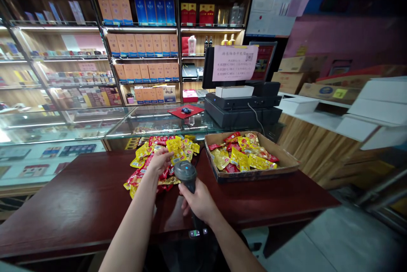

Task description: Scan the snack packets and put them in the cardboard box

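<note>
My right hand (199, 201) is wrapped round the handle of a black barcode scanner (185, 173), whose head tilts toward the snack pile. Fingers of my left hand (160, 161) pinch the edge of a yellow snack packet (177, 148) at the top of the heap. Beneath and around it lies a loose pile of red and yellow snack packets (149, 162) on the dark red table. To the right, a shallow cardboard box (254, 175) holds several more red, yellow and gold packets (239, 158).
Behind the table stands a glass display counter (149, 115) with a mouse (186, 110) on a red mat (174, 112). A cash register (241, 106) with a paper sign sits beyond the box. Shelves of boxed goods (143, 45) line the back; cartons (295, 79) stack at right.
</note>
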The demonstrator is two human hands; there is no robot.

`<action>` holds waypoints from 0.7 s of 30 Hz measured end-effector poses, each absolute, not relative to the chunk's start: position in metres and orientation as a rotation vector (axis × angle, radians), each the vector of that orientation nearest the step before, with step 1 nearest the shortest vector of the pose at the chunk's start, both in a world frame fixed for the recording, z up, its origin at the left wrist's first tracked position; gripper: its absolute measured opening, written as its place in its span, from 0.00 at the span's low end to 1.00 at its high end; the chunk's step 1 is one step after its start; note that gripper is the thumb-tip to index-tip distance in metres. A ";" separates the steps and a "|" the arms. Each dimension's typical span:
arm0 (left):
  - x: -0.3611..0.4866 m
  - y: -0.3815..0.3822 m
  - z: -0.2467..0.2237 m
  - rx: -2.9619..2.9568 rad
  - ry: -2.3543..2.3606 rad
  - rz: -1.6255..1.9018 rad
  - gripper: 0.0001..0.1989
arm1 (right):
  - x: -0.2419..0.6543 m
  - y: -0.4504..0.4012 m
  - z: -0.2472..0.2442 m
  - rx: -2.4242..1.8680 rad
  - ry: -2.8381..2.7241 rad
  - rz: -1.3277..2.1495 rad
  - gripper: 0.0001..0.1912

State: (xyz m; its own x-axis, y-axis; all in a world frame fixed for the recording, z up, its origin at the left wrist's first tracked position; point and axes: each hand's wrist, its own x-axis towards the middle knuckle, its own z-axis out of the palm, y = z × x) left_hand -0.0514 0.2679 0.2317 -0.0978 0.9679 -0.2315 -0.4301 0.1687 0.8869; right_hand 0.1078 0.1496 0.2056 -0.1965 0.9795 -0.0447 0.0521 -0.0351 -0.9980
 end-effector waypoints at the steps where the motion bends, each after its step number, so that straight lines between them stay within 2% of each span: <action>1: -0.052 0.269 0.230 0.667 1.077 1.330 0.17 | 0.107 0.150 0.205 -1.175 -1.374 1.363 0.20; 10: -0.053 0.274 0.229 0.685 1.075 1.304 0.15 | 0.105 0.154 0.190 -1.163 -1.345 1.354 0.22; 21: -0.054 0.278 0.220 0.712 1.067 1.268 0.18 | 0.103 0.157 0.184 -1.183 -1.348 1.346 0.21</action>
State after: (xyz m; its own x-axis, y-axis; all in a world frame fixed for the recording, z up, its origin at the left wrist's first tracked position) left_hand -0.0542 0.2784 0.2195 -0.0385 0.9714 -0.2344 -0.3970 0.2004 0.8957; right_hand 0.1030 0.1574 0.1843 -0.1705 0.9844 -0.0429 0.0445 -0.0359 -0.9984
